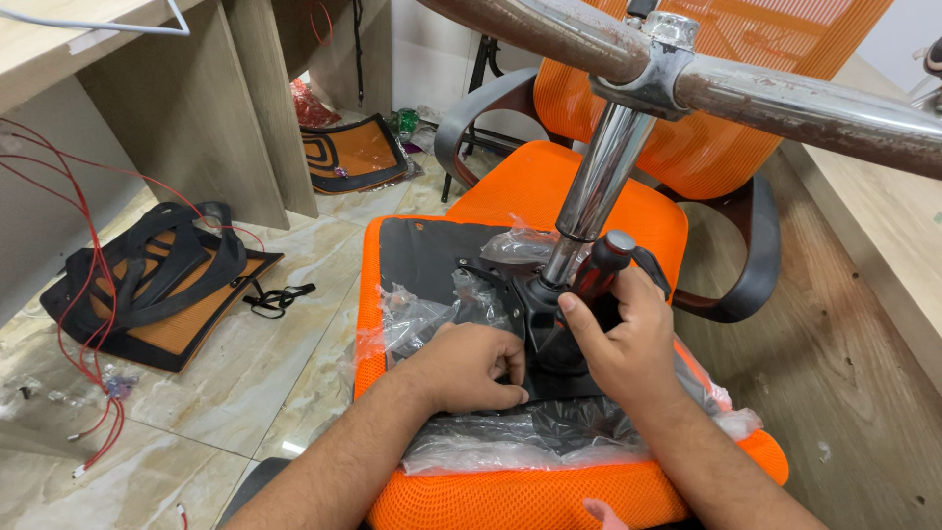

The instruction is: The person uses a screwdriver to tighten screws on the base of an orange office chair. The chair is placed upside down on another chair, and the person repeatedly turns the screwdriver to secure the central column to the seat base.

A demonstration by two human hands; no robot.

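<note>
An orange mesh seat cushion (510,496) lies upside down on another orange chair, its black underside wrapped in clear plastic (510,447). A black mechanism plate (530,304) sits on it, with a chrome gas column (599,182) rising to a rusty star base (785,98). My right hand (628,339) is wrapped around a screwdriver with a red and black handle (601,265), held upright beside the column. My left hand (471,363) has its fingers curled against the plate's near edge; what they pinch is hidden.
An assembled orange mesh chair (687,147) with grey armrests stands behind. A chair backrest frame (162,285) and another orange panel (353,152) lie on the tiled floor at left, with red wires (98,324). Wooden desk panels (196,108) stand at the left, and a wooden surface (863,324) at right.
</note>
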